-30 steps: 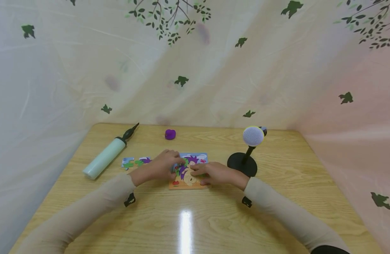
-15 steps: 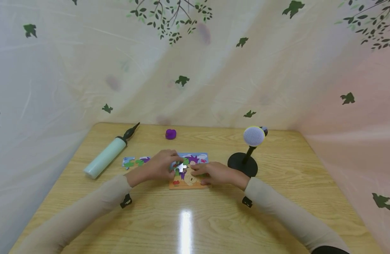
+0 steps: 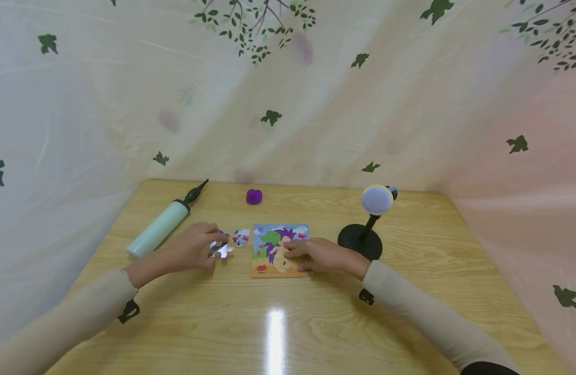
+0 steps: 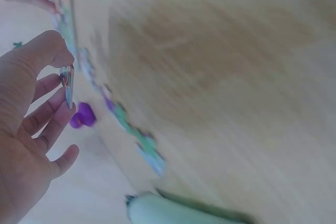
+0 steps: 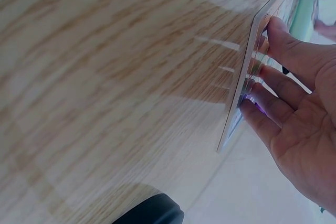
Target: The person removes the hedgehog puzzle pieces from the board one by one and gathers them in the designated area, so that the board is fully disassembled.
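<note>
My left hand [image 3: 186, 252] pinches a puzzle piece [image 3: 221, 250] between thumb and fingertips, above the table left of the puzzle board. In the left wrist view the piece [image 4: 68, 85] is seen nearly edge-on. Beyond the fingers lie other loose puzzle pieces [image 3: 241, 237], partly hidden by the left hand in the head view. My right hand [image 3: 318, 255] rests its fingertips on the right side of the puzzle board [image 3: 261, 272], a colourful picture with a purple-haired figure. From the right wrist, the thumb and fingers [image 5: 281, 90] touch the board's top face.
A pale green hand pump [image 3: 160, 229] lies at the left. Behind the board sits a small purple object [image 3: 254, 196]. At the right a microphone [image 3: 377, 200] stands on a round black base [image 3: 360, 241]. A patterned curtain [image 3: 212, 114] borders the wooden table [image 3: 325, 323].
My left hand has lifted a puzzle piece off the board and carried it left, over the loose pieces. The right hand has stayed on the board.
</note>
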Tool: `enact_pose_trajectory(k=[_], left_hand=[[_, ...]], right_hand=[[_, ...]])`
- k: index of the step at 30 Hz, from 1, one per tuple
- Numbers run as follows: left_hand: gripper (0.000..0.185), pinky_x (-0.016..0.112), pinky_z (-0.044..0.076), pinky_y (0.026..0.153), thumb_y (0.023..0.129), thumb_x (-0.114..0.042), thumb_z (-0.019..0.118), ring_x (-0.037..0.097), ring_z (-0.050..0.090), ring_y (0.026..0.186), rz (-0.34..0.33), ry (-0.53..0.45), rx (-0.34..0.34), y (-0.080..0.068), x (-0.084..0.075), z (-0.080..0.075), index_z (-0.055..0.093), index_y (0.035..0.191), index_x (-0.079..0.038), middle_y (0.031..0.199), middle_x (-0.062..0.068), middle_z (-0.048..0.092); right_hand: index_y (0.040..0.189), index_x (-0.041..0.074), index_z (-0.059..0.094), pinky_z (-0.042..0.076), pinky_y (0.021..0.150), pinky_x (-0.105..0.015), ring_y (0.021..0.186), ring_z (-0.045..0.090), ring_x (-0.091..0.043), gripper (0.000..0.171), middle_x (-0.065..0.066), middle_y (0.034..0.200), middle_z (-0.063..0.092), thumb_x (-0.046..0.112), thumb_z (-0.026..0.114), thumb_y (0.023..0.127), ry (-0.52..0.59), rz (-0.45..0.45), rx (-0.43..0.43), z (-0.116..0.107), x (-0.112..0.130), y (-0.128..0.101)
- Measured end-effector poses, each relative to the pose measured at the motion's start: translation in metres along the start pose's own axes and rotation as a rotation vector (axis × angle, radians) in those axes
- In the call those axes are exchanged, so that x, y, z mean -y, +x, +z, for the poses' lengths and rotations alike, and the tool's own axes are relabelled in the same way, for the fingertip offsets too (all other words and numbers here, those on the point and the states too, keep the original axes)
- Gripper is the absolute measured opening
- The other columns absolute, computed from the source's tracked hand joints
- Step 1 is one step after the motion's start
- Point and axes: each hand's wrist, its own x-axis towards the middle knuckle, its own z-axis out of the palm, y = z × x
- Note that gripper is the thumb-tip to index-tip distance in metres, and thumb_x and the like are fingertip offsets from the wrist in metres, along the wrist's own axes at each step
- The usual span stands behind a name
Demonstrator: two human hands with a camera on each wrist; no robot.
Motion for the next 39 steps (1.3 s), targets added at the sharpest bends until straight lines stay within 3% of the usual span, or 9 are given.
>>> enact_pose_trajectory(k=[5,10,15,22,30,39], left_hand=[[0.040,0.033,0.049,0.071,0.068,-0.007,0.079,0.011,0.052,0.081,-0.012,0.051,0.022,-0.028,0.006,-0.007,0.075,0.109,-0.007,0.094,0.000,0.064],[0.041,0.028,0.041,0.065,0.064,-0.007,0.078,0.007,0.042,0.075,-0.032,0.087,0.025,-0.047,0.013,-0.009,0.076,0.105,-0.007,0.085,-0.004,0.058],[0.040,0.038,0.053,0.074,0.063,-0.009,0.080,0.009,0.054,0.080,-0.045,0.125,0.035,-0.057,0.020,-0.009,0.076,0.104,-0.010,0.090,-0.004,0.063],[0.039,0.046,0.055,0.077,0.062,-0.009,0.077,0.013,0.059,0.081,-0.016,0.152,0.043,-0.060,0.028,-0.010,0.077,0.101,-0.012,0.089,-0.004,0.065],[0.040,0.047,0.053,0.075,0.063,-0.009,0.078,0.009,0.055,0.078,-0.044,0.141,0.102,-0.057,0.030,-0.013,0.076,0.102,-0.014,0.088,-0.006,0.064],[0.045,0.043,0.051,0.074,0.062,-0.006,0.079,0.007,0.053,0.078,-0.070,0.079,0.150,-0.054,0.031,-0.013,0.076,0.105,-0.016,0.089,-0.008,0.065]], right_hand=[[0.144,0.010,0.057,0.052,0.104,-0.040,0.146,0.043,-0.028,0.048,-0.009,0.159,0.044,0.015,0.067,0.098,-0.004,0.001,0.001,0.000,0.000,0.000],[0.144,0.009,0.058,0.053,0.101,-0.037,0.146,0.044,-0.030,0.047,-0.010,0.159,0.044,0.013,0.068,0.098,0.002,-0.002,-0.002,-0.001,0.002,0.000],[0.144,0.009,0.057,0.052,0.098,-0.035,0.146,0.043,-0.030,0.048,-0.011,0.159,0.044,0.013,0.068,0.098,0.005,0.002,-0.002,-0.002,0.002,0.000],[0.144,0.009,0.057,0.051,0.106,-0.043,0.146,0.043,-0.030,0.047,-0.011,0.159,0.044,0.013,0.067,0.098,0.003,0.006,0.005,-0.001,0.003,0.000],[0.143,0.009,0.058,0.052,0.105,-0.043,0.145,0.044,-0.031,0.047,-0.011,0.159,0.044,0.013,0.068,0.098,-0.006,0.006,0.001,-0.002,0.002,0.000],[0.144,0.010,0.057,0.050,0.091,-0.029,0.145,0.045,-0.030,0.048,-0.011,0.159,0.044,0.013,0.067,0.098,-0.002,0.005,0.004,-0.001,0.002,0.000]])
